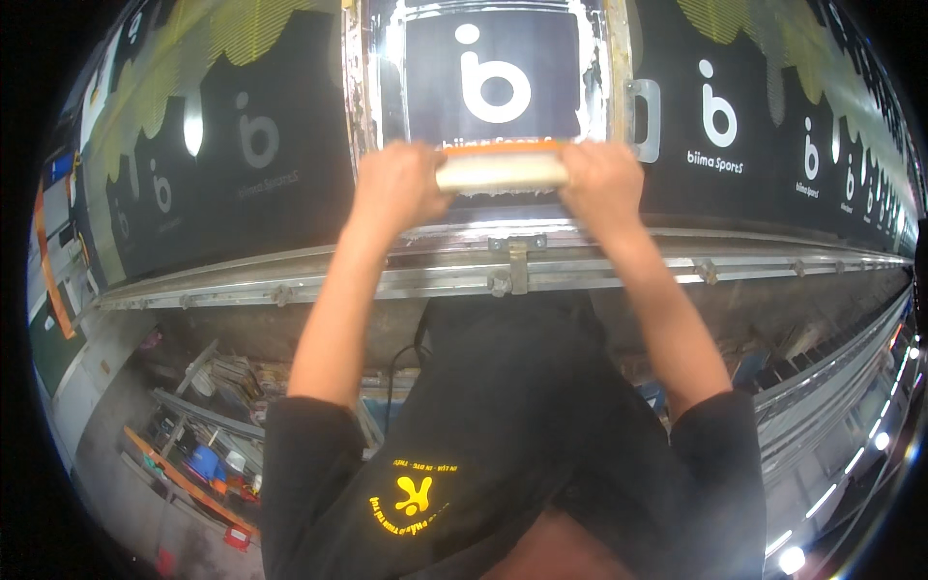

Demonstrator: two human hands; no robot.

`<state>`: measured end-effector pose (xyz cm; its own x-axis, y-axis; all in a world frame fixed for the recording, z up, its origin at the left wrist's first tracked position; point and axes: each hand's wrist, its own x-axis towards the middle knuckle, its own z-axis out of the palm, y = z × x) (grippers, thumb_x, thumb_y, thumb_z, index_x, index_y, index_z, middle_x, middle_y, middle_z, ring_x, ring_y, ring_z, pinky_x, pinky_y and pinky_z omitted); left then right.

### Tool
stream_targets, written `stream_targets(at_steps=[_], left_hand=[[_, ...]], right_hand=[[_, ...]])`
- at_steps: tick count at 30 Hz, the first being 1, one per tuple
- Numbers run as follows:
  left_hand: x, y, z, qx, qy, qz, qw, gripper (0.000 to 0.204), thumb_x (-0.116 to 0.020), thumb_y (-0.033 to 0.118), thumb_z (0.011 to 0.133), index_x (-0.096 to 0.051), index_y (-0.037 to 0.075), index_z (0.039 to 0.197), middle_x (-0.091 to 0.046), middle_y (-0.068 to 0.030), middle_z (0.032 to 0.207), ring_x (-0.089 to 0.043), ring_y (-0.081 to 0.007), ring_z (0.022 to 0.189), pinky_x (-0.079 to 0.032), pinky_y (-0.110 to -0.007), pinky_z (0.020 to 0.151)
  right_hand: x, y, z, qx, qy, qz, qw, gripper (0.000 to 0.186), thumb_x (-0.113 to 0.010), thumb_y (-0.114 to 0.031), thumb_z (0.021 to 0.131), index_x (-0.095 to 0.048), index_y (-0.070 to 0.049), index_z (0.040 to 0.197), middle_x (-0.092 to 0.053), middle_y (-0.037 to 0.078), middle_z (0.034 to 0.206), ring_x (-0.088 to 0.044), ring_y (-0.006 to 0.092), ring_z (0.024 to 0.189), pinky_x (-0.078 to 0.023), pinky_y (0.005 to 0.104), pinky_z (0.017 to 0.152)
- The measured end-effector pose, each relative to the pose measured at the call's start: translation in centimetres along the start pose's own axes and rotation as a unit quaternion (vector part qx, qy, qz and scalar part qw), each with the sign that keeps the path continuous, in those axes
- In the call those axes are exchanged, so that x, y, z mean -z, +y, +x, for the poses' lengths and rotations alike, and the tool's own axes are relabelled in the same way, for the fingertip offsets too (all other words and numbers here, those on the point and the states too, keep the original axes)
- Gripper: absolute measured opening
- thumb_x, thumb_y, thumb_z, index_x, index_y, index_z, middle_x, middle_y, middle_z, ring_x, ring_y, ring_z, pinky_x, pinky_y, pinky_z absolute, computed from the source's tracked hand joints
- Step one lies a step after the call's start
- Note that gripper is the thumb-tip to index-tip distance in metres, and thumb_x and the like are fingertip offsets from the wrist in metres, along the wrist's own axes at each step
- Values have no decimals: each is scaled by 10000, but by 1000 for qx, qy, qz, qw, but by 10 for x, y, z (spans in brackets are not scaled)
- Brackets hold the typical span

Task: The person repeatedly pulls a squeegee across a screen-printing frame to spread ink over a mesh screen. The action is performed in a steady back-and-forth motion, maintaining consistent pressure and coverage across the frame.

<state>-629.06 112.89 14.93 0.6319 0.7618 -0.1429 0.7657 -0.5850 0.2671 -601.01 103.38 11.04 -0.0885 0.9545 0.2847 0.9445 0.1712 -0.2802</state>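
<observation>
My left hand (401,184) and my right hand (604,184) are closed round the two ends of a squeegee (503,172) with a pale handle and an orange edge. The squeegee lies crosswise over the near part of a framed printing screen (619,58). White ink smears line the inside of the frame. Through the screen's middle a dark area with a white logo (495,85) shows beyond the squeegee. Both arms reach forward, roughly level with each other. The fingers' far sides and the squeegee's blade underside are hidden.
A long dark printed sheet (783,193) with repeated white logos and yellow drips spreads left and right. A metal rail (406,282) with clamps runs along the table's near edge. A grey handle (648,121) stands at the frame's right. Lower left, a shelf (193,474) holds assorted items.
</observation>
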Motion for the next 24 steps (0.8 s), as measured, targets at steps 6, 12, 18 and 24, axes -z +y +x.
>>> stream_targets(at_steps=[6,12,18,24], left_hand=[[8,5,-22,-23,-20,0,1000,323,-887,390,823,-840,103,961,-786,-116,863,-779,-340,846,-621,-460,770],[73,-23,71,-24,-85,27,996,445,-818,566,887,-842,122,894,-755,-169,740,-770,-384,735,-624,-496,727],[94,-74,207,-5,-56,54,997,530,-825,619,848,-833,95,926,-769,-196,810,-766,-400,824,-608,-519,772],[74,-86,223,-19,-4,37,999,588,-818,645,818,-823,57,827,-765,-168,765,-757,-371,766,-605,-492,732]], right_hand=[[26,-18,-13,1,-40,40,998,269,-888,-150,671,-710,-130,872,-690,32,811,-703,278,813,-521,405,768],[44,15,84,27,-15,27,999,386,-929,-435,734,-713,-117,776,-700,64,742,-726,295,736,-547,452,677],[16,74,217,-59,-78,4,995,397,-914,-483,770,-804,-125,901,-784,97,853,-764,335,828,-599,480,728],[-10,78,230,-100,-95,-30,990,430,-899,-533,786,-819,-133,921,-788,104,863,-769,336,853,-600,483,725]])
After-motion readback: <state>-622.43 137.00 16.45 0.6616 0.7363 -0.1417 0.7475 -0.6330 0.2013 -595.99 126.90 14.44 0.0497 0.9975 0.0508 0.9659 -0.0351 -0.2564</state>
